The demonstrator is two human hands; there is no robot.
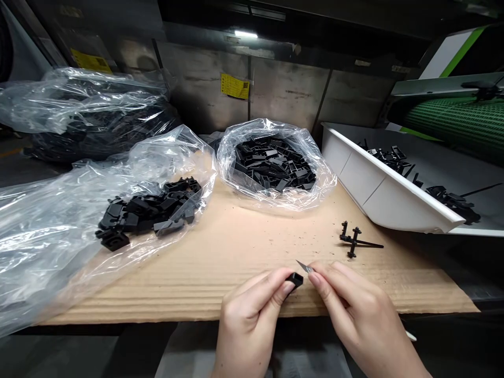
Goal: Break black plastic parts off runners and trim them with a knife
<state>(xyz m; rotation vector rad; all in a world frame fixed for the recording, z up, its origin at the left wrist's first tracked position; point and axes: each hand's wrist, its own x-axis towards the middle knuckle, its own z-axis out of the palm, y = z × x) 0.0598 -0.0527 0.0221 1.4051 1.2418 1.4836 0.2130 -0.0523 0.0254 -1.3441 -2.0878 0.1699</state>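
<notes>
Near the front edge of the cardboard sheet (236, 262), my left hand (254, 310) pinches a small black plastic part (296, 279) between thumb and fingers. One hollow end of the part faces right. My right hand (356, 307) is closed on a craft knife, whose pointed blade (303, 266) sticks out to the upper left, close above the part. I cannot tell whether blade and part touch. Most of the knife's handle is hidden in the hand. A black branched plastic sprue (354, 240) lies on the cardboard beyond my right hand.
A clear plastic bag (326, 184) full of black parts stands at the back. On the left, another open bag (94, 184) holds a pile of black parts (145, 210). A white bin (374, 184) with black pieces stands right, beside a green conveyor belt (452, 123).
</notes>
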